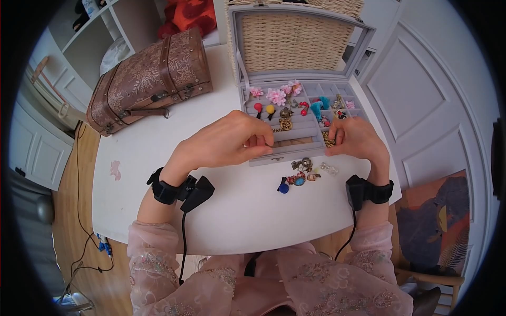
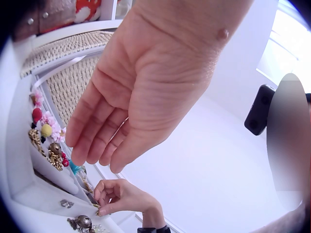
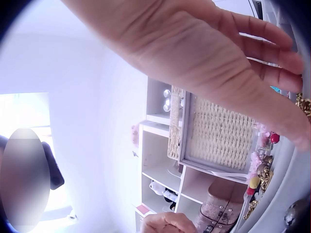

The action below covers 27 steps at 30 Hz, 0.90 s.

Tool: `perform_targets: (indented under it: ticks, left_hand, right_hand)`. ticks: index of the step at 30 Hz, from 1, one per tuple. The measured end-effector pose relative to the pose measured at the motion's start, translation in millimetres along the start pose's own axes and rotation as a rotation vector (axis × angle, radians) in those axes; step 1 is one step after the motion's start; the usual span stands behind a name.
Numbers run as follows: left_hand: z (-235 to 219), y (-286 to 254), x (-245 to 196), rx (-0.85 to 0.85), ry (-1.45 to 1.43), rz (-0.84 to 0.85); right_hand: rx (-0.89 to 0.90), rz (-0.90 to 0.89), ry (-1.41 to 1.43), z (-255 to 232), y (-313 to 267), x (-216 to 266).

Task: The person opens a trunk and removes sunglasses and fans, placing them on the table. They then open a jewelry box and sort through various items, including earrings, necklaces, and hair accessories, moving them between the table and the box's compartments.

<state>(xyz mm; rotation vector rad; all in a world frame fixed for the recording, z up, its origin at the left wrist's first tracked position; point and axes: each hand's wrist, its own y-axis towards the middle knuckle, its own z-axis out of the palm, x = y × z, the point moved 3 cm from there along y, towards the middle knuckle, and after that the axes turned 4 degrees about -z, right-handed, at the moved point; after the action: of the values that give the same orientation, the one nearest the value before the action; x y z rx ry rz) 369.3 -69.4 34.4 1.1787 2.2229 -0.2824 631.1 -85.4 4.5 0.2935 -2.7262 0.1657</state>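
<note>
A grey jewellery box (image 1: 263,158) stands with its lid up. My left hand (image 1: 224,139) hovers over its front left part, fingers loosely bent and holding nothing; the left wrist view shows the palm (image 2: 146,92) bare. At the front right compartment, my right hand (image 1: 361,138) has thumb and fingertips around a gold chain (image 1: 329,139), partly hidden by the fingers. Pink flowers (image 1: 276,96), a red ball hair tie (image 1: 258,107), a yellow one (image 1: 270,109) and teal pieces (image 1: 318,108) lie in the box. Another gold chain (image 1: 285,124) rests on the padded rolls.
Before the box on the white table (image 1: 253,210) lie a blue ball hair tie (image 1: 283,187), a turquoise-stone piece (image 1: 299,180), a dark round trinket (image 1: 304,163) and clear beads (image 1: 329,168). A brown patterned case (image 1: 153,79) stands at the back left, a wicker basket (image 1: 295,42) behind the lid.
</note>
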Motion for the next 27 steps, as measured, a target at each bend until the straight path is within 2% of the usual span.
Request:
perform_targets:
  ticks: [5, 9, 12, 13, 15, 16, 18, 19, 21, 22, 24, 27]
  left_hand:
    - [0.3, 0.4, 1.7, 0.001, 0.003, -0.005]
    - [-1.0, 0.1, 3.0, 0.008, 0.008, -0.033]
    - [-3.6, -0.8, 8.9, 0.008, 0.072, -0.026]
    - [-3.9, -1.4, 11.8, 0.008, 0.072, -0.026]
    - [-1.8, -3.8, 24.4, 0.054, 0.169, -0.182]
    - [-0.4, -7.3, 29.8, 0.053, 0.169, -0.182]
    - [4.3, -16.4, 47.8, 0.121, 0.338, -0.368]
    - [5.7, -16.7, 52.4, 0.121, 0.337, -0.369]
    - [5.3, -15.9, 60.3, 0.147, 0.56, -0.392]
    - [2.7, -15.1, 60.1, 0.146, 0.56, -0.393]
    - [-3.7, -16.9, 63.9, 0.255, 0.493, -0.634]
    - [-12.7, -17.9, 63.7, 0.297, 0.463, -0.71]
  right_hand:
    - [-0.004, -0.115, 0.031, 6.6, 1.1, -7.9]
    - [0.007, -0.111, 0.104, 5.7, 1.4, -8.0]
    - [-0.039, -0.127, 0.108, 3.4, 1.6, -4.1]
    - [-0.107, -0.119, 0.074, 1.3, 1.1, -2.0]
    - [-0.175, -0.113, 0.04, 0.2, 1.5, -2.4]
    - [-0.227, -0.108, 0.001, 0.5, 2.7, -6.0]
    - [-0.279, -0.103, -0.041, 1.2, 3.8, -9.2]
    - [-0.246, -0.099, -0.04, 3.0, 4.6, -9.9]
    - [-0.213, -0.097, -0.039, 5.6, 6.2, -10.2]
    - [-0.191, -0.085, -0.016, 7.1, 7.3, -10.5]
    - [-0.168, -0.073, 0.006, 7.9, 8.2, -9.9]
    - [-0.162, -0.053, -0.005, 7.7, 8.3, -9.1]
